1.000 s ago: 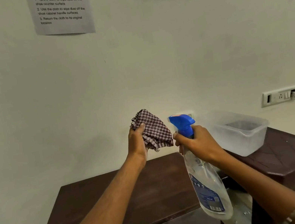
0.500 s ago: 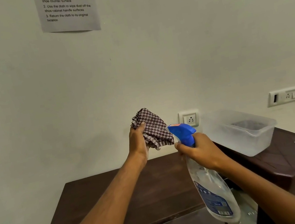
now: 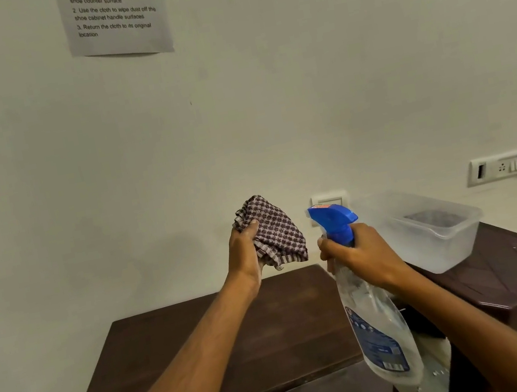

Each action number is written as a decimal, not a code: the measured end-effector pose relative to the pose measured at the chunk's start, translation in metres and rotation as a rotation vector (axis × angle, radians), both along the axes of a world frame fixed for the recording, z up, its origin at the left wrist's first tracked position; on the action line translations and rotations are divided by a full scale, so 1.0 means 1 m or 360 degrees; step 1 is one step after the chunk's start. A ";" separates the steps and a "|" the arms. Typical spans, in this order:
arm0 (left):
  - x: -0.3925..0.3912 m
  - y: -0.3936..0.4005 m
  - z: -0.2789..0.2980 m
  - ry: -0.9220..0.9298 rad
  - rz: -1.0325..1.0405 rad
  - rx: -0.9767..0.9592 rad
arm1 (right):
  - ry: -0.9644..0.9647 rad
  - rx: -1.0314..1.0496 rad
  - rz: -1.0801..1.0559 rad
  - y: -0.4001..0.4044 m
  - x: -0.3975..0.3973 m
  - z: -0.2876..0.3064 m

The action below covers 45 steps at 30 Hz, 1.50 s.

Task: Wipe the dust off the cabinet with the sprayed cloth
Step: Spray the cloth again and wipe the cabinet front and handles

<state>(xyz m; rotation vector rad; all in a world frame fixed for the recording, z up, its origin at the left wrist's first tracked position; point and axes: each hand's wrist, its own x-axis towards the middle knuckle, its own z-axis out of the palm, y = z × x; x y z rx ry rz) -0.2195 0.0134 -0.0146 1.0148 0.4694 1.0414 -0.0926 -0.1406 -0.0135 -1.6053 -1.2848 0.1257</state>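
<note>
left hand [image 3: 243, 253] gripped the bunched cloth [image 3: 277, 234]; right hand [image 3: 360, 250] gripped the spray bottle [image 3: 373, 324], aimed at it. wiping the cabinet [image 3: 273, 328] likely came next.

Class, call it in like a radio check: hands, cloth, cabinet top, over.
Left hand grips checked cloth, held up. Right hand grips spray bottle, nozzle toward cloth. Cabinet top untouched, nothing on it in view.

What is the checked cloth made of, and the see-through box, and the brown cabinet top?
The cloth looks like woven cotton: soft folds, checked weave, matte. The box seems to be thin plastic, cloudy and see-through with a slight shine. The cabinet top looks like dark wood or a wood-look laminate, smooth and dull; I cannot tell which.
</note>
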 end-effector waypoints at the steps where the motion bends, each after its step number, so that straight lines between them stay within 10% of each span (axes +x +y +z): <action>1: 0.000 0.000 0.000 0.0000 -0.0002 -0.0007 | 0.0010 0.0009 0.0021 -0.001 0.001 0.002; 28: 0.107 -0.034 0.018 0.0162 -0.0189 0.0200 | 0.0018 0.0166 -0.0073 -0.011 0.120 0.197; 45: 0.148 -0.043 -0.008 0.0392 -0.0292 0.0264 | 0.0303 0.0141 -0.0494 -0.014 0.198 0.165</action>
